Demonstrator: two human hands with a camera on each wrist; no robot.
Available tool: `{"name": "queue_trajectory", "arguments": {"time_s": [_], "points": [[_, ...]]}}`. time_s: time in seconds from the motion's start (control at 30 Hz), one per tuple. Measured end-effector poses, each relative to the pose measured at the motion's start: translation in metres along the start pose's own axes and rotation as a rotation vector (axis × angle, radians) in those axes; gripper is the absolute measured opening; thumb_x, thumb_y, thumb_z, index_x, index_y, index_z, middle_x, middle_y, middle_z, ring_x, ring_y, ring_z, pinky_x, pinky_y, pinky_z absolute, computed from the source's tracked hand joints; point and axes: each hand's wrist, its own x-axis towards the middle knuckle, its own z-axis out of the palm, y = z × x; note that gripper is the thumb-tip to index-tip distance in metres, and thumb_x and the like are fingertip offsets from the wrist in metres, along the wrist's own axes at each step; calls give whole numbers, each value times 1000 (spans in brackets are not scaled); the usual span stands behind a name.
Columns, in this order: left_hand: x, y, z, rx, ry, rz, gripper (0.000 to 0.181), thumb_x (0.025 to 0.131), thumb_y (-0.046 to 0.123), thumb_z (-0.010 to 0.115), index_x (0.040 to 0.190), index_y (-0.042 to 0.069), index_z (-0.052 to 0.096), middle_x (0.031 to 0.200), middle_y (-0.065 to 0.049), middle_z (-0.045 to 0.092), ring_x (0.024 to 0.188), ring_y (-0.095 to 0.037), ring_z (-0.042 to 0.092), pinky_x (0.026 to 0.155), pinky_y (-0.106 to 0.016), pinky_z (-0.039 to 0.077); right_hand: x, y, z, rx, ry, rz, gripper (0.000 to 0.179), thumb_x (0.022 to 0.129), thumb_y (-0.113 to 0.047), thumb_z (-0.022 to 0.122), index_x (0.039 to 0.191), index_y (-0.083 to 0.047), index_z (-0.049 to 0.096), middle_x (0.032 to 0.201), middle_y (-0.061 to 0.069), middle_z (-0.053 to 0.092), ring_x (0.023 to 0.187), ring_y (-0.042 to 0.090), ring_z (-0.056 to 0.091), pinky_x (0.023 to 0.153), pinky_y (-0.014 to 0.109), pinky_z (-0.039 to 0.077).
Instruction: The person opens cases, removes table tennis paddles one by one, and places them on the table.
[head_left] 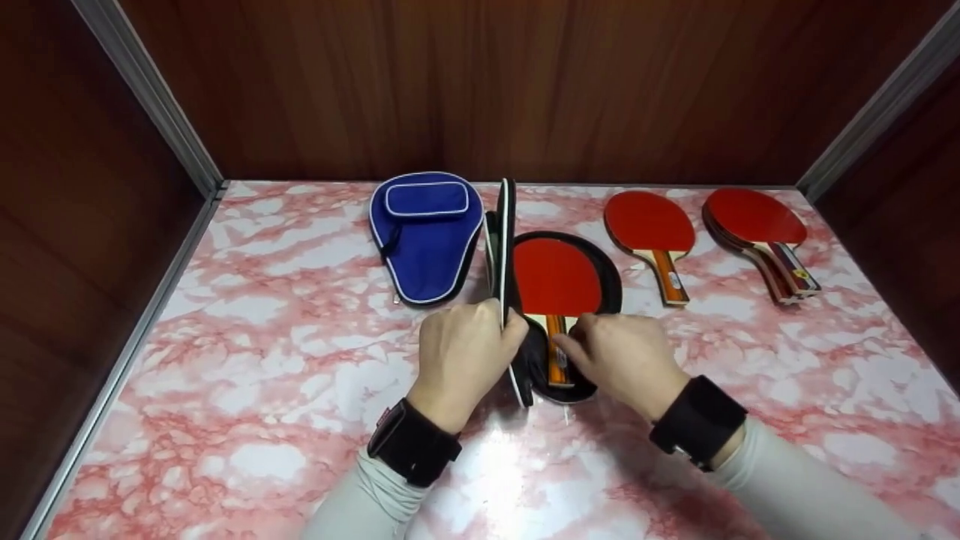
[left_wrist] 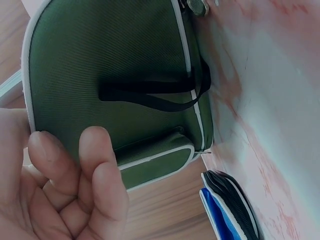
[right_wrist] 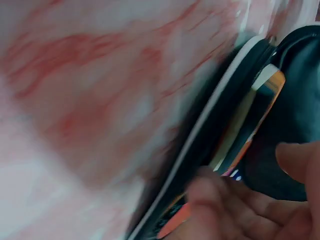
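My left hand [head_left: 466, 352] pinches the edge of the raised lid of a green table tennis bat case [left_wrist: 115, 60], which stands nearly upright. The lid's white piping and black strap show in the left wrist view. In the black lower half of the opened case lies a red table tennis bat [head_left: 559, 277], its striped handle toward me. My right hand [head_left: 626, 356] is at the case's right rim beside the handle, with fingers bent and the thumb apart from them. In the right wrist view, the blurred fingers [right_wrist: 205, 200] partly hide the bat.
Left of the opened case lies a blue bat case [head_left: 427, 255] with white piping. To the right is a single red bat [head_left: 649, 221], then a stack of red bats [head_left: 757, 217]. Wooden panels [head_left: 487, 90] enclose the marbled red-and-white table [head_left: 285, 375] at the back and sides.
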Motion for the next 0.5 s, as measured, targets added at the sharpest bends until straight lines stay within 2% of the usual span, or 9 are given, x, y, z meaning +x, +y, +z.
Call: {"name": "queue_trajectory", "arguments": {"time_s": [0.1, 0.27, 0.5], "points": [[0, 1, 0, -4, -4, 0, 42, 92, 25, 76, 57, 17, 53, 50, 7, 33, 40, -27, 50, 42, -43, 35, -2, -8, 2, -71, 48, -22, 60, 99, -51, 81, 64, -14, 49, 50, -3, 37, 42, 25, 51, 38, 40, 37], [0, 1, 1, 0, -12, -1, 43, 92, 25, 77, 58, 19, 51, 52, 8, 30, 40, -27, 48, 42, -42, 34, -1, -17, 4, -84, 71, -40, 67, 96, -55, 82, 58, -16, 44, 50, -4, 32, 40, 25, 47, 37, 38, 33], [-1, 2, 3, -9, -8, -3, 42, 91, 25, 77, 58, 18, 51, 51, 6, 33, 41, -30, 52, 42, -44, 35, 2, -23, 12, -109, 107, -42, 71, 93, -55, 86, 54, -16, 40, 47, 1, 38, 43, 32, 55, 37, 43, 38]]}}
